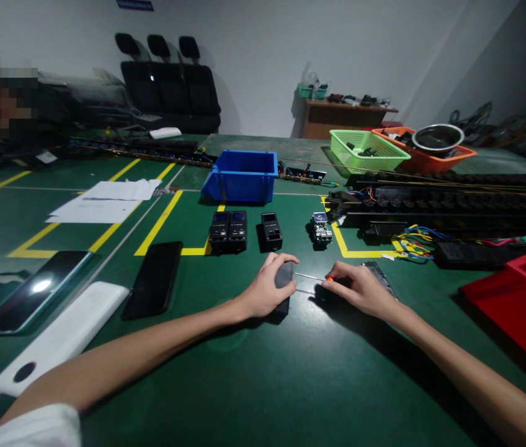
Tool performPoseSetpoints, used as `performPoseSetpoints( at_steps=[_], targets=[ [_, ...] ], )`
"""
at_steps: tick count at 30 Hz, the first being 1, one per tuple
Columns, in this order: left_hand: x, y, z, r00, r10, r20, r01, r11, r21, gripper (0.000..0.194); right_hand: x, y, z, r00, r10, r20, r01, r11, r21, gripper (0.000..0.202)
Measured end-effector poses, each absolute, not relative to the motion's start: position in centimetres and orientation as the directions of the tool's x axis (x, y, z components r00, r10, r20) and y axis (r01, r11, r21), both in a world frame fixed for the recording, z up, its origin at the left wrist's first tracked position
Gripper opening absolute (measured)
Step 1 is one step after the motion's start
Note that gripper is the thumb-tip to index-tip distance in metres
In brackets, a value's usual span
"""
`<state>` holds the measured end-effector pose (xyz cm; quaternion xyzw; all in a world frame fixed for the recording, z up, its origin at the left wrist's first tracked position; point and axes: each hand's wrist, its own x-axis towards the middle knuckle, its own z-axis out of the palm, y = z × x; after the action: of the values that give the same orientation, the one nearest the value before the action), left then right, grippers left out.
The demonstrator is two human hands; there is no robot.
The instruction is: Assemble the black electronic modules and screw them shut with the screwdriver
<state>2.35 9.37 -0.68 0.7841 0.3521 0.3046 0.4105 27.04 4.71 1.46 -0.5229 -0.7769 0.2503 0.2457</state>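
My left hand (265, 288) is closed around a small black plastic box (284, 276) on the green table. In my right hand (353, 287) is a screwdriver (308, 276) with an orange handle, mostly covered by my fingers. Its thin metal shaft points left, and the tip meets the box's right side; whether it sits in a screw I cannot tell. A flat dark part (379, 278) lies just behind my right hand. Beyond my hands are a pair of black modules (229, 231), a single black case (271, 231) and a bare circuit board with a small screen (321, 228).
A blue bin (244, 180) stands behind the modules. Two phones (154, 279) and a white bar-shaped object (61, 338) lie left, near papers (105, 202). On the right are a red bin (518, 304), wires (414, 242), long black rails (430, 202) and green and orange baskets (369, 152). Another person sits far left.
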Motion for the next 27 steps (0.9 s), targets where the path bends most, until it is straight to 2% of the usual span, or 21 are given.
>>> performPoseSetpoints(
  at_steps=[8,27],
  targets=[
    [2.32,9.36,-0.62,0.564,0.804,0.187,0.302,-0.412,0.860,0.042,26.93,4.64,1.47,-0.335,0.932,0.136,0.692,0.342,-0.636,0.027],
    [2.37,9.38,-0.84,0.561,0.805,0.191,0.297,-0.411,0.862,0.037,27.01,4.61,1.25,-0.340,0.930,0.143,0.708,0.353,-0.612,0.026]
  ],
)
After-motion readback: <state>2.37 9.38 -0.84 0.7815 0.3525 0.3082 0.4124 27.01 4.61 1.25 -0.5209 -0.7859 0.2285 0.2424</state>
